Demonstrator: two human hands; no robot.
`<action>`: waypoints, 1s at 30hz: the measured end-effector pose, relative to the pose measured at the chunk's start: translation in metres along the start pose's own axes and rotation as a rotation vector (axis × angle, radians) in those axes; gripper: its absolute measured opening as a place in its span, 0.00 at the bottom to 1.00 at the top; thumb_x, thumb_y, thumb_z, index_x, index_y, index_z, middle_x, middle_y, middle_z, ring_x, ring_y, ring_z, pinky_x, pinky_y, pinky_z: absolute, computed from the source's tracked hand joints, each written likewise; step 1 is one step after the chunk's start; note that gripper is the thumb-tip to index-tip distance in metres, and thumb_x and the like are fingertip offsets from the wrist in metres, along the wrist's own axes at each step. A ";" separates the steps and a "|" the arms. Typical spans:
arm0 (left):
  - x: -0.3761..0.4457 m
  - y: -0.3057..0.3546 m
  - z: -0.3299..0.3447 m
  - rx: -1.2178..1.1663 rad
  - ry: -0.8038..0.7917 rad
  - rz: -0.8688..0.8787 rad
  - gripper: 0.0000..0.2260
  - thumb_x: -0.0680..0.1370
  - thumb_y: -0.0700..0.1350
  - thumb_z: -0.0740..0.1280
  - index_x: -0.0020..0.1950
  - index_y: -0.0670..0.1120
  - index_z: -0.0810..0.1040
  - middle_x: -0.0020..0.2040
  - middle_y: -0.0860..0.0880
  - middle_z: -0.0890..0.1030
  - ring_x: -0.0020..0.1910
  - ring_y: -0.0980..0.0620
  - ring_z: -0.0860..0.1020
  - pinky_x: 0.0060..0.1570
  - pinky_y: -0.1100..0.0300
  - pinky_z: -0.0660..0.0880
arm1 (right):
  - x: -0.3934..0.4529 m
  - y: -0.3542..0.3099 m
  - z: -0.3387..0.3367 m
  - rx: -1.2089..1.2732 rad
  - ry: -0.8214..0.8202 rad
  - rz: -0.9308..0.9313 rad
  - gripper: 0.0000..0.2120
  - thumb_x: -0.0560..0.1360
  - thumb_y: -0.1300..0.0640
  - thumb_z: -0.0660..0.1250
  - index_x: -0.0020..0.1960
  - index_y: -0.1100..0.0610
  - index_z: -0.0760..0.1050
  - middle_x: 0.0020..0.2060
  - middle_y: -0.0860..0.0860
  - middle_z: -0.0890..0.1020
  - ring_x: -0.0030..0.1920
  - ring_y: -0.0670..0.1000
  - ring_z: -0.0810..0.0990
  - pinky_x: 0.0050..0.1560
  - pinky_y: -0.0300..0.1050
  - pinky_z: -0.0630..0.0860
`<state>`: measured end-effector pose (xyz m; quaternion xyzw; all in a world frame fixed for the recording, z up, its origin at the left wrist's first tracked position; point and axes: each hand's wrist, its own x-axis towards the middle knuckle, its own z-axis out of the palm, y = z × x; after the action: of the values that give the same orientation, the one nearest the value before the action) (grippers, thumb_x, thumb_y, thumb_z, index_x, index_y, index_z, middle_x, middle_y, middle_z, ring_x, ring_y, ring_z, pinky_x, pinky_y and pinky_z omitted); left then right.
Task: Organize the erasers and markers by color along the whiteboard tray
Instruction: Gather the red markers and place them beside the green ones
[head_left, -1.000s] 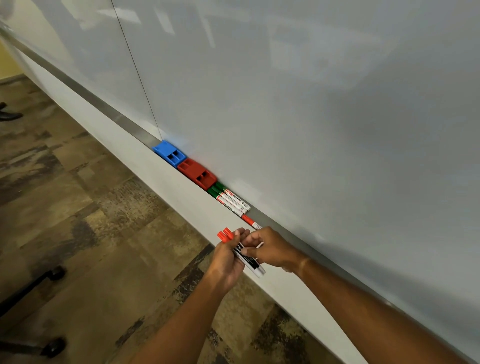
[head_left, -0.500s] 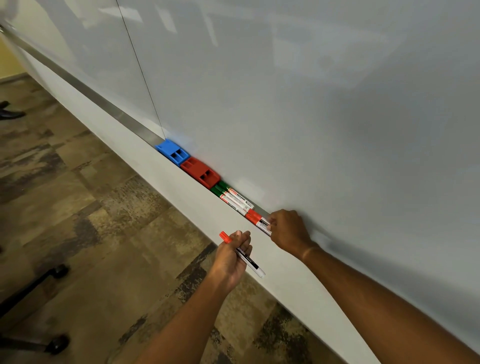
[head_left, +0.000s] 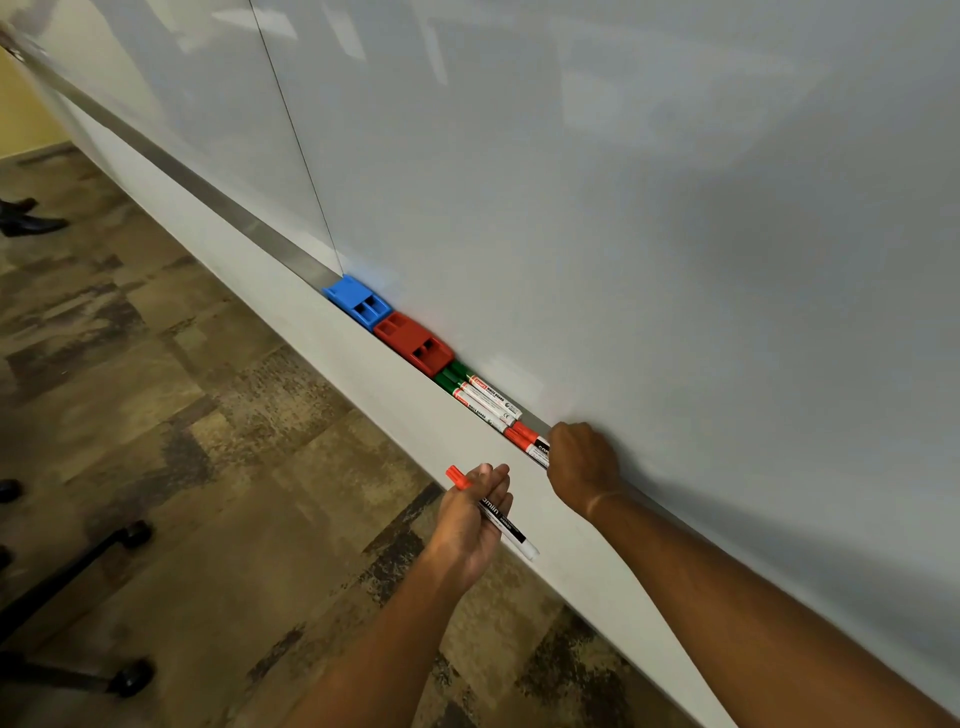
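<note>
Head view: a metal whiteboard tray (head_left: 218, 205) runs aslant along the foot of a wide whiteboard (head_left: 623, 208), above a white wall strip.

Away from the tray, at the left, stand black chair legs with casters (head_left: 130, 675) and a dark shoe (head_left: 31, 224) at the far edge of the floor. The right hand (head_left: 584, 460) covers the near end of the row in the tray, so what lies beneath and beyond it is hidden.

In the tray, counted from the far end:
- one blue eraser (head_left: 358, 302);
- one red eraser (head_left: 415, 343), touching the blue one;
- three green-capped markers (head_left: 480, 397) side by side, their caps just beside the red eraser;
- two red-capped markers (head_left: 527, 439), following the green ones.

The right hand is curled down over the barrels of those two red-capped markers, but whether it pinches them I cannot tell. The left hand (head_left: 475, 512) is off the tray, in front of the wall strip, fingers pressed together and curled round one more red marker (head_left: 498, 517), whose cap points to the far left.

The floor (head_left: 182, 415) is brown and tan patterned carpet tile; a yellow wall (head_left: 21, 119) shows at the far left.
</note>
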<state>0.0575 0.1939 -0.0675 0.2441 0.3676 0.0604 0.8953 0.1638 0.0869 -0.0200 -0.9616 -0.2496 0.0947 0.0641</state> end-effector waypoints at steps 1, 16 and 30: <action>0.000 0.000 0.000 0.002 -0.001 -0.002 0.11 0.81 0.38 0.60 0.62 0.36 0.73 0.57 0.40 0.81 0.59 0.45 0.78 0.60 0.53 0.72 | 0.000 -0.001 0.001 -0.008 0.001 -0.007 0.08 0.75 0.60 0.67 0.54 0.59 0.74 0.53 0.58 0.80 0.53 0.59 0.80 0.49 0.48 0.77; 0.008 0.004 0.010 -0.079 -0.060 0.019 0.04 0.79 0.40 0.63 0.49 0.40 0.74 0.50 0.40 0.80 0.45 0.46 0.81 0.39 0.54 0.80 | -0.039 -0.025 0.016 0.772 -0.119 -0.244 0.06 0.70 0.57 0.69 0.46 0.55 0.82 0.36 0.45 0.85 0.39 0.37 0.82 0.39 0.30 0.76; -0.011 0.004 -0.004 1.662 -0.087 0.738 0.30 0.80 0.59 0.48 0.79 0.48 0.48 0.79 0.49 0.49 0.78 0.52 0.47 0.74 0.57 0.44 | -0.011 0.007 0.000 0.255 0.179 -0.020 0.08 0.72 0.58 0.68 0.50 0.58 0.79 0.47 0.57 0.82 0.48 0.59 0.80 0.48 0.50 0.77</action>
<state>0.0471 0.1955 -0.0614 0.9151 0.1571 0.0493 0.3680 0.1578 0.0757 -0.0197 -0.9477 -0.2384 0.0387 0.2087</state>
